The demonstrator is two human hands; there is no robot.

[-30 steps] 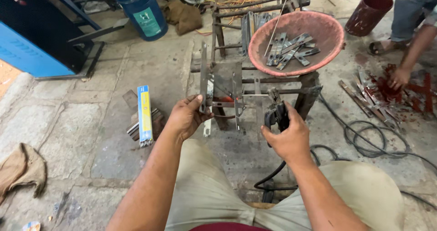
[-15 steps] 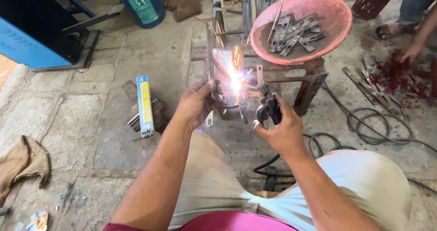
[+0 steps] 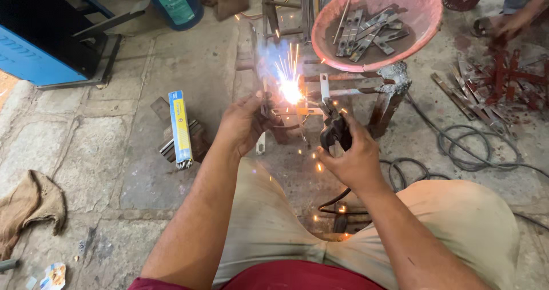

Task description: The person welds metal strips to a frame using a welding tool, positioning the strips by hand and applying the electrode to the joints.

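My left hand (image 3: 243, 124) is curled around a thin metal strip (image 3: 264, 104) at the near edge of the frame (image 3: 320, 90), fingers closed on it. My right hand (image 3: 354, 156) is clenched on the black holder (image 3: 333, 133), whose rod tip meets the strip where a white-hot arc (image 3: 291, 91) throws orange sparks and bluish smoke. The holder's black cable (image 3: 334, 201) drops between my knees, which are covered in dusty tan cloth.

The frame is a low stand of rusty, dark steel bars with lumpy grey weld slag on its right post. On top of it sits a round, salmon-pink basin (image 3: 426, 24), scuffed inside, holding a loose heap of flat grey steel strips (image 3: 369, 33).

The floor (image 3: 86, 153) is rough grey stone slabs with dirty joints. Left of my left hand lies a long blue-and-yellow rod box (image 3: 180, 129), open at its near end so the grey rod tips show, resting on dark metal scraps. A crumpled brown rag (image 3: 28, 207) lies far left. A blue machine (image 3: 34, 44) and a teal barrel (image 3: 171, 1) stand at the upper left.

To the right, coiled black cables (image 3: 469, 150) lie on the floor beside red-painted and bare flat bars (image 3: 497, 84). Another person's hand (image 3: 506, 24) reaches down at the top right corner.
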